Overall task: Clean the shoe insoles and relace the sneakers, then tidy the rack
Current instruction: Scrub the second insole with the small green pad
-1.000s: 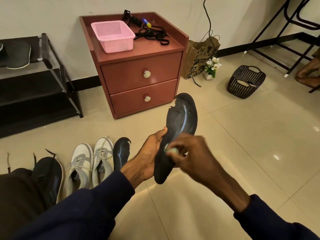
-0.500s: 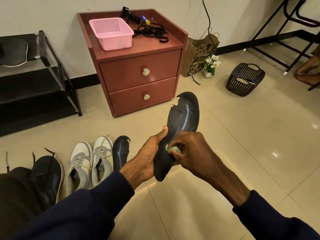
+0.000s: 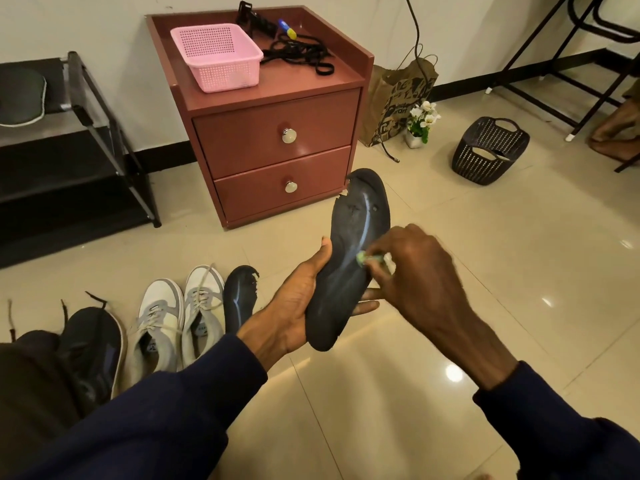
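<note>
Higher up the insole (image 3: pixel 350 271) now, the right hand (image 3: pixel 424 284) pinches a small green wipe (image 3: pixel 367 259) against its middle. The left hand (image 3: pixel 294 308) grips the insole from behind above the floor (image 3: pixel 502 271). Its long axis is nearly upright, with the ragged toe pointing up toward the red cabinet (image 3: pixel 277 157) and the heel toward the person.
</note>
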Action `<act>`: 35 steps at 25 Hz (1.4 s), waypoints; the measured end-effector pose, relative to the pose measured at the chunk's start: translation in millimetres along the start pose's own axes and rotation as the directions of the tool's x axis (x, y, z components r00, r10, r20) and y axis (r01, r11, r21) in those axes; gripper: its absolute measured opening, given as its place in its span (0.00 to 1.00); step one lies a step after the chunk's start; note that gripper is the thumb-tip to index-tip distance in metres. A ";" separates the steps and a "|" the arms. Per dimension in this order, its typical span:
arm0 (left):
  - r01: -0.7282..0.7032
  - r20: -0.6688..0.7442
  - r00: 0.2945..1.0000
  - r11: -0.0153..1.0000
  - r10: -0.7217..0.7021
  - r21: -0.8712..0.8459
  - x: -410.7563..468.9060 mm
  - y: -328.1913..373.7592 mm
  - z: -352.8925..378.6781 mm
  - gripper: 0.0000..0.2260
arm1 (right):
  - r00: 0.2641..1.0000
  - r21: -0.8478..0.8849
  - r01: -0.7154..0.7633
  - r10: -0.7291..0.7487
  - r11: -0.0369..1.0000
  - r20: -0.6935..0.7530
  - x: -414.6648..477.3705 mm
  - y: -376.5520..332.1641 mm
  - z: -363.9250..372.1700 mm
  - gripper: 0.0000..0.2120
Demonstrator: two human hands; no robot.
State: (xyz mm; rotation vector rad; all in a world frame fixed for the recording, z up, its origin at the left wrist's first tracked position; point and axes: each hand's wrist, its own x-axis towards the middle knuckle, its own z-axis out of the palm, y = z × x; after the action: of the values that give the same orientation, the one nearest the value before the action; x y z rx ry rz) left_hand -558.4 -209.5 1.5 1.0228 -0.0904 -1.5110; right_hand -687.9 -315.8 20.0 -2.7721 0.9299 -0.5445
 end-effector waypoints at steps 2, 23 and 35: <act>-0.003 -0.015 1.000 1.000 0.003 0.027 -1.5 0.0 4.0 0.26 | 0.990 0.039 -0.098 0.101 0.994 -0.103 2.3 8.7 -1.8 0.08; -0.005 -0.007 1.000 1.000 0.005 0.023 -0.5 -0.6 3.4 0.24 | 0.968 0.145 -0.176 0.198 0.974 -0.156 4.4 5.0 6.1 0.10; -0.001 0.093 0.996 0.989 0.015 -0.149 6.3 1.2 -5.8 0.22 | 0.996 0.344 -0.077 0.090 0.936 -0.022 -1.6 -22.2 6.4 0.08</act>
State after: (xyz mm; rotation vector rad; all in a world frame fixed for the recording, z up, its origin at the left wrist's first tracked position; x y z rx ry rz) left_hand -553.0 -212.2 -4.7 0.8317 -0.0463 -1.5346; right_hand -674.4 -296.9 19.6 -2.4070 0.8616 -0.6759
